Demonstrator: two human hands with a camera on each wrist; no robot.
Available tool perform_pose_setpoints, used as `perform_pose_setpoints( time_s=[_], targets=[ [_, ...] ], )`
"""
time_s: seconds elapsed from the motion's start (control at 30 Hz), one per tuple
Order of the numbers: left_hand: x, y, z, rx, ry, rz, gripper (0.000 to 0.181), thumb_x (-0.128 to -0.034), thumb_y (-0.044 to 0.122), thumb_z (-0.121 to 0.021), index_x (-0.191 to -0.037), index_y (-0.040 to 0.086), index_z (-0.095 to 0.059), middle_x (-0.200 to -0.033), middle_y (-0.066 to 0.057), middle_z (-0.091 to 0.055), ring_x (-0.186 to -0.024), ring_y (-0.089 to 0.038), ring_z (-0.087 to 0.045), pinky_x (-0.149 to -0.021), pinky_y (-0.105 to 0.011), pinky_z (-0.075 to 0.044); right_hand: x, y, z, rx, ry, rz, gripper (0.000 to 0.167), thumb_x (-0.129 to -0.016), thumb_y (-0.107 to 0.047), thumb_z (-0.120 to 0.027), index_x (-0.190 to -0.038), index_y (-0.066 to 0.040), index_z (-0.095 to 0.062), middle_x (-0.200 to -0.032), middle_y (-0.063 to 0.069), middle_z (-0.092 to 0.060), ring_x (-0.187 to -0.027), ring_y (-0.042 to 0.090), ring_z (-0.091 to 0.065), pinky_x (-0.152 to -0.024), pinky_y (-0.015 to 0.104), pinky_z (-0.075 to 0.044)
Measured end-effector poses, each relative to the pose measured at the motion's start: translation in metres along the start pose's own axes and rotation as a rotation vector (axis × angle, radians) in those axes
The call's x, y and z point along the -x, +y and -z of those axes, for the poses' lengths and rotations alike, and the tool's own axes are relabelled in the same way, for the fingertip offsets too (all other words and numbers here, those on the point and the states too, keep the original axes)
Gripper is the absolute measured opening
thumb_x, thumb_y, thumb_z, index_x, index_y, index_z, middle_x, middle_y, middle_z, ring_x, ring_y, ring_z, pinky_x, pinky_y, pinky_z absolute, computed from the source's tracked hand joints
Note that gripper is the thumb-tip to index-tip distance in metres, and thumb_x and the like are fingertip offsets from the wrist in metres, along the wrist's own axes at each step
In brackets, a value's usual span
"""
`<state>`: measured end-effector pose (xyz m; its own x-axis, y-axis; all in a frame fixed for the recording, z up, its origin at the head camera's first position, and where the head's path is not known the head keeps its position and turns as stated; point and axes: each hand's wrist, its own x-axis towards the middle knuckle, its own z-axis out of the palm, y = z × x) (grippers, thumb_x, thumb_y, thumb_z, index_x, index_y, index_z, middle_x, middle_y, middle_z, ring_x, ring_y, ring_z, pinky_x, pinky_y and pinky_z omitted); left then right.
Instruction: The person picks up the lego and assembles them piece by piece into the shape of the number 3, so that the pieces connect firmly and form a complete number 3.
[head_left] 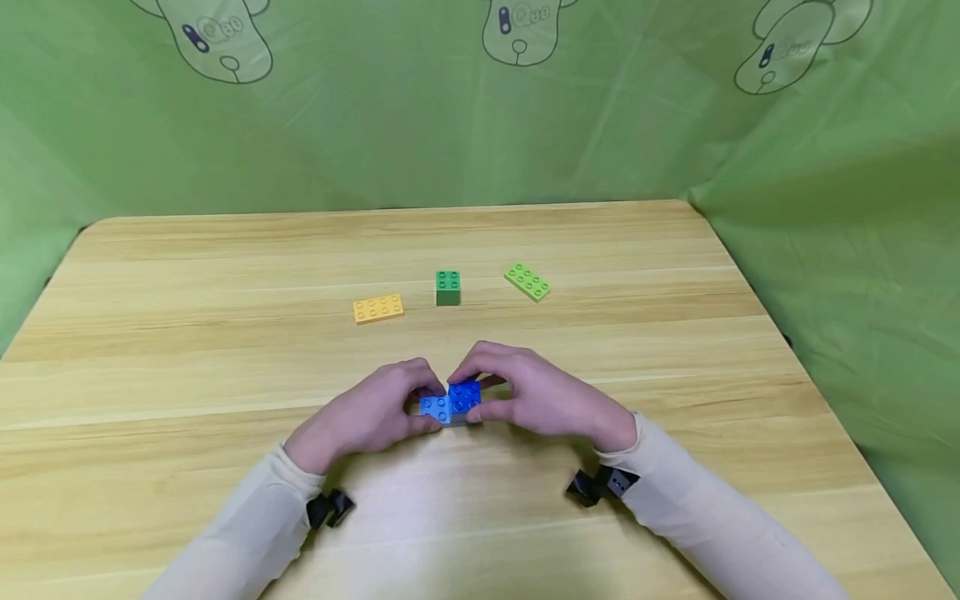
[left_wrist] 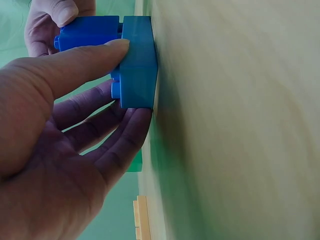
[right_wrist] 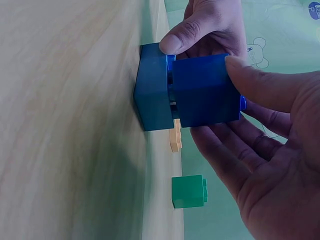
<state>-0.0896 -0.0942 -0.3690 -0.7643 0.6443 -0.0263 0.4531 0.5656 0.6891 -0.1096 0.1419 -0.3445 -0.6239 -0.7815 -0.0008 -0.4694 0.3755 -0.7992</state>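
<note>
A light blue brick (head_left: 431, 407) lies on the table, its long side running left to right. My left hand (head_left: 378, 410) pinches it, with the thumb (left_wrist: 95, 62) on the near side and fingers on the far side and left end. On top of its right end sits a square dark blue brick (head_left: 465, 397). My right hand (head_left: 540, 393) grips that one between thumb and fingers. In the right wrist view a narrow gap shows between the dark blue brick (right_wrist: 205, 92) and the light blue brick (right_wrist: 154, 87), so it is not flush.
Beyond the hands a green square brick (head_left: 447, 288) stands on the wooden table (head_left: 187, 333). To its left is a flat orange-yellow plate brick (head_left: 378, 309), to its right a flat lime plate brick (head_left: 527, 282). A green curtain (head_left: 375, 142) hangs behind the table.
</note>
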Motion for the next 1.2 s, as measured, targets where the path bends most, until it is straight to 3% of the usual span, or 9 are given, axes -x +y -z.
perform_pose_setpoints(
  time_s=[0.37, 0.87, 1.2],
  targets=[
    [-0.0002, 0.0002, 0.0006, 0.006, 0.001, -0.008, 0.027, -0.0863, 0.016, -0.078, -0.108, 0.002, -0.067, -0.102, -0.001, -0.062, -0.090, -0.014, -0.058, -0.082, -0.030, -0.051, -0.0031, 0.0000, -0.0002, -0.003, -0.005, -0.044, 0.027, -0.087, -0.011, -0.076, -0.112, -0.012, -0.066, -0.105, -0.007, -0.058, -0.104, 0.012, -0.061, -0.089, 0.032, -0.053],
    [-0.0007, 0.0004, 0.0020, 0.020, 0.010, -0.024, 0.025, -0.0864, 0.015, -0.078, -0.106, 0.002, -0.068, -0.100, 0.000, -0.063, -0.089, -0.014, -0.058, -0.080, -0.030, -0.052, -0.0054, 0.0007, 0.0026, -0.086, -0.020, -0.083, 0.025, -0.085, -0.010, -0.078, -0.104, -0.011, -0.062, -0.106, -0.003, -0.061, -0.099, 0.015, -0.062, -0.089, 0.036, -0.053],
    [-0.0003, 0.0007, 0.0011, 0.024, -0.003, 0.007, 0.026, -0.0864, 0.016, -0.078, -0.107, 0.003, -0.067, -0.101, 0.000, -0.063, -0.089, -0.014, -0.058, -0.080, -0.031, -0.051, -0.0045, 0.0028, -0.0032, -0.114, -0.002, -0.081, 0.025, -0.085, -0.006, -0.077, -0.103, -0.009, -0.061, -0.104, -0.001, -0.060, -0.099, 0.017, -0.061, -0.089, 0.036, -0.053]
  ],
)
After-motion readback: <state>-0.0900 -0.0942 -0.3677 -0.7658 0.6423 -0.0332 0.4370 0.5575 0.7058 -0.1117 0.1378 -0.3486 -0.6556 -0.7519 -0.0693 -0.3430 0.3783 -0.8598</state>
